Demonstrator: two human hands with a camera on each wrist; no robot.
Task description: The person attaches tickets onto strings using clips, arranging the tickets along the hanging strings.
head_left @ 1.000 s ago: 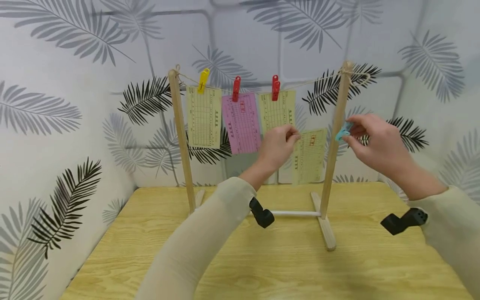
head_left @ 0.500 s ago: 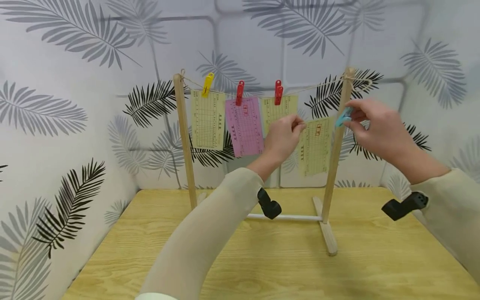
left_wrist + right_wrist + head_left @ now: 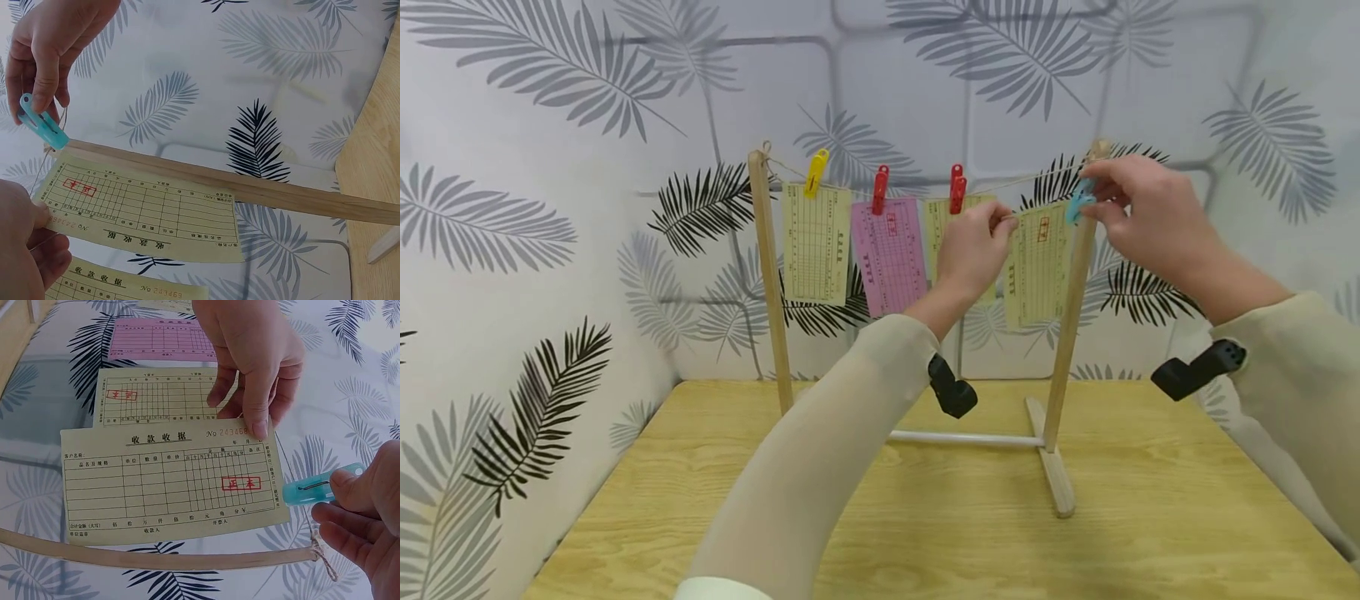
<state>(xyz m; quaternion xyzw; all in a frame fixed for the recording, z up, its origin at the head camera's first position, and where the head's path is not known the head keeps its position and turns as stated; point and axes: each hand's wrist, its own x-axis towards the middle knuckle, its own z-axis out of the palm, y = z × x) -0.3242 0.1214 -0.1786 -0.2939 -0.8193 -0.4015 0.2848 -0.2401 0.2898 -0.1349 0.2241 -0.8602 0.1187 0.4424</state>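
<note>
My left hand (image 3: 973, 246) pinches the upper left corner of a yellow receipt slip (image 3: 1037, 267), held up just under the string (image 3: 1026, 178). A light blue clothespin (image 3: 306, 489) is pinched between the thumb and fingers of my right hand (image 3: 1157, 217). In the right wrist view its tip lies right at the slip's top edge; whether it bites the paper I cannot tell. Left of my hands hang a yellow slip (image 3: 816, 246) under a yellow clothespin (image 3: 816, 173), a pink slip (image 3: 889, 258) under a red clothespin (image 3: 880, 190), and another yellow slip (image 3: 934, 218) under a red clothespin (image 3: 957, 190).
The string runs between two wooden posts (image 3: 767, 275) on a wooden table (image 3: 925, 517). A white bar (image 3: 970, 437) joins them low down, and a wooden foot (image 3: 1057, 479) sticks out forward. Behind stands a wall (image 3: 587, 275) with a leaf pattern.
Both hands have risen toward the string, bringing the yellow slip and the blue clothespin up. The clothespin has come to the slip's upper right corner. The hanging slips stay in place.
</note>
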